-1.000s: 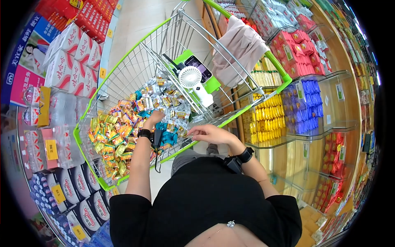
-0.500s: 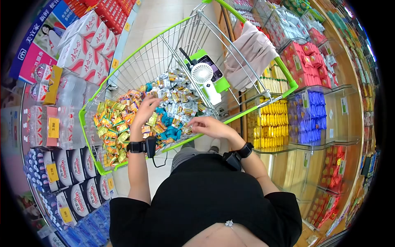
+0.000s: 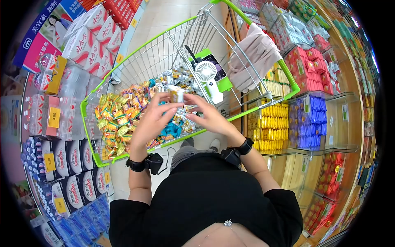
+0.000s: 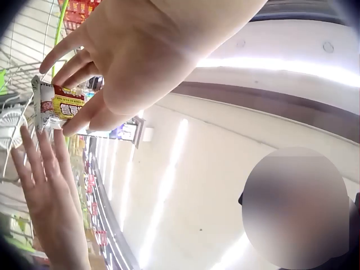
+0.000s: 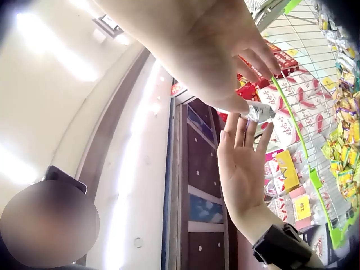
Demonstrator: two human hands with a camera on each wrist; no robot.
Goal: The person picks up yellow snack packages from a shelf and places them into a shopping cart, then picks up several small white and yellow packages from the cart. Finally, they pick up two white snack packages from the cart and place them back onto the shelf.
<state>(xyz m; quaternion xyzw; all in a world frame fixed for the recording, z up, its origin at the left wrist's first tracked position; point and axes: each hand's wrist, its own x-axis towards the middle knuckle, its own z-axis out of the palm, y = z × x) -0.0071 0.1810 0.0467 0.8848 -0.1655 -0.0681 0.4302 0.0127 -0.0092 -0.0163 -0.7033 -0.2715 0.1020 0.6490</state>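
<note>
A small wrapped snack packet (image 3: 177,96), silvery white with a yellow and dark red label (image 4: 64,106), is raised above the shopping cart's heap. My left hand (image 3: 151,122) pinches it between thumb and fingers. From the other side my right hand (image 3: 210,118) comes close with its fingers extended, fingertips right at the packet's end in the left wrist view. Under both hands, the cart (image 3: 84,108) holds a heap of wrapped sweets (image 3: 119,117): gold and orange ones at the left, teal ones in the middle, silver ones farther back.
A white handheld fan (image 3: 205,72) and a phone (image 3: 217,66) rest at the cart's child seat. Pale cloth (image 3: 255,57) hangs over its handle side. Shelves of bagged snacks (image 3: 306,123) stand on the right, with drink cartons (image 3: 92,43) and bottles (image 3: 39,115) on the left.
My left hand rose from the sweets with a packet and moved right and toward my other hand. My right hand lifted from beside the cart's rim to meet it.
</note>
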